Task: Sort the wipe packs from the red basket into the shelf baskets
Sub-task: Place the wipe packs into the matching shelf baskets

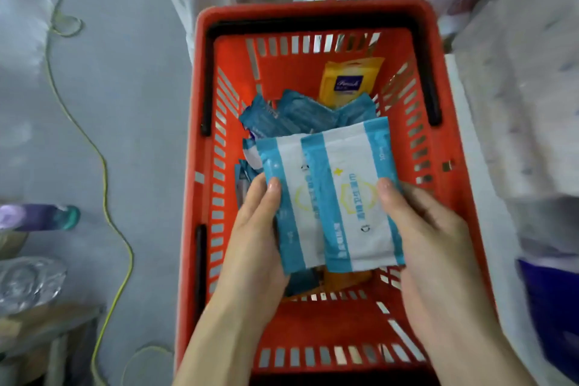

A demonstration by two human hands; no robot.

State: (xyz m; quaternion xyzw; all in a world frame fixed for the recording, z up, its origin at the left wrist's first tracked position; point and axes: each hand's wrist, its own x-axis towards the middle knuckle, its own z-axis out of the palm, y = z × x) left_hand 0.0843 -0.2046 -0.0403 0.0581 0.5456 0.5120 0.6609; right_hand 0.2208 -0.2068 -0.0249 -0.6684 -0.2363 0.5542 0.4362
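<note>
You have two white-and-blue wipe packs [329, 197] lifted just above the red basket [316, 14], your left hand [253, 247] at one edge and your right hand [438, 238] at the other, the fingers [388, 194] of each clamped on the pair, likely so the overlapped packs stay together as one bundle. Below them the basket holds a heap of darker blue packs [300, 116] and a yellow pack [347, 81] leaning at the far wall. No shelf baskets are in view.
</note>
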